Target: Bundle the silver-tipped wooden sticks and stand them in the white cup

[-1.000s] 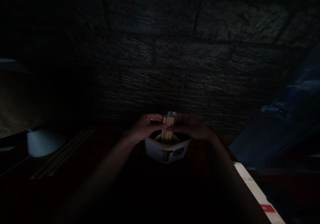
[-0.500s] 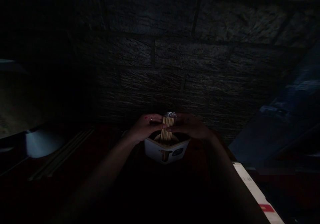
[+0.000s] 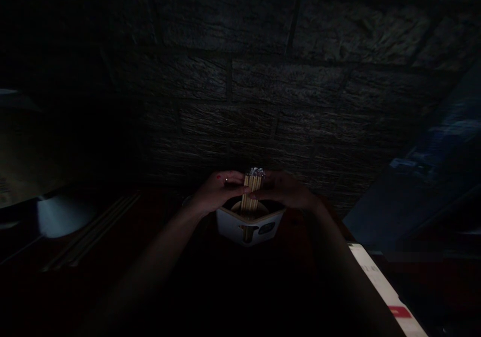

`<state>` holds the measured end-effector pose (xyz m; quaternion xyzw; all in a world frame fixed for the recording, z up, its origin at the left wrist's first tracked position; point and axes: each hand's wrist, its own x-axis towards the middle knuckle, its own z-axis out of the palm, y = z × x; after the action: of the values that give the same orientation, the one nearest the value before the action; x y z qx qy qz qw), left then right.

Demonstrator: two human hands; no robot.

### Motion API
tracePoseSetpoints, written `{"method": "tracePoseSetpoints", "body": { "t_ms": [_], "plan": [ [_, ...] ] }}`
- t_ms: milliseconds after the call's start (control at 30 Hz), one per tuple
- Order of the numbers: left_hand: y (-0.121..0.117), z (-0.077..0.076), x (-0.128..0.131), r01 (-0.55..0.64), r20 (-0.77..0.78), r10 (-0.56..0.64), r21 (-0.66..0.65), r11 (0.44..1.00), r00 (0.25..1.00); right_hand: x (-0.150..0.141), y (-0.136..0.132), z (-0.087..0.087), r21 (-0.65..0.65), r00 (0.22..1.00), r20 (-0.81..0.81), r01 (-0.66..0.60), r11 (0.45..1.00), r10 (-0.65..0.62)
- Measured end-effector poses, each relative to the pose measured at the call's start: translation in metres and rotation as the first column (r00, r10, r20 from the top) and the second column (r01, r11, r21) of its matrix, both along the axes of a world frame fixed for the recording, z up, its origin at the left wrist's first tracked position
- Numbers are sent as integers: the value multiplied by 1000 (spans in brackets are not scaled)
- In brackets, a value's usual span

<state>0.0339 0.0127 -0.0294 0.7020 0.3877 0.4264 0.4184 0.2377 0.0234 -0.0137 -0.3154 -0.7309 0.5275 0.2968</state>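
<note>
A bundle of light wooden chopsticks (image 3: pixel 252 197) stands upright in a white box-shaped holder (image 3: pixel 229 228) with a pale rim and a cut-out in its front. Crumpled shiny, silvery material (image 3: pixel 257 172) shows at the top of the bundle. My left hand (image 3: pixel 222 193) grips the bundle from the left, thumb in front, a ring on one finger. From the right, my right hand (image 3: pixel 281 191) closes on the same bundle, its thumb also in front. The fingers behind the sticks are partly hidden, and the light is very dim.
A dark stone-block wall (image 3: pixel 240 81) rises behind. Several long thin sticks (image 3: pixel 101 232) lie at left near a pale, blurred cone-like object (image 3: pixel 62 217). A lit phone-like screen (image 3: pixel 379 277) is at lower right, below a bluish panel (image 3: pixel 409 187).
The hands and chopsticks stay nearly where they were. The view has shifted very slightly, and the digits on the lit screen have changed.
</note>
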Motion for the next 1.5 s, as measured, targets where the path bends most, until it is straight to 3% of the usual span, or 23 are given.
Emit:
{"method": "tracePoseSetpoints", "body": {
  "t_ms": [400, 1067, 1300, 1500],
  "plan": [
    [-2, 0, 0, 33, 37, -32, -34, 999, 999, 0, -3, 5, -69, 999, -33, -15, 998, 12],
    [-6, 10, -4, 23, 37, -21, -67, 998, 999, 5, -1, 4, 63, 1000, 0, -28, 998, 28],
    [-6, 10, -6, 48, 19, -48, -41, 998, 999, 6, -2, 4, 185, 997, 41, 63, 981, -72],
    [-5, 8, -6, 30, 29, -29, -48, 998, 999, 5, -5, 6, 149, 997, 67, 34, 988, -44]
  ]
}}
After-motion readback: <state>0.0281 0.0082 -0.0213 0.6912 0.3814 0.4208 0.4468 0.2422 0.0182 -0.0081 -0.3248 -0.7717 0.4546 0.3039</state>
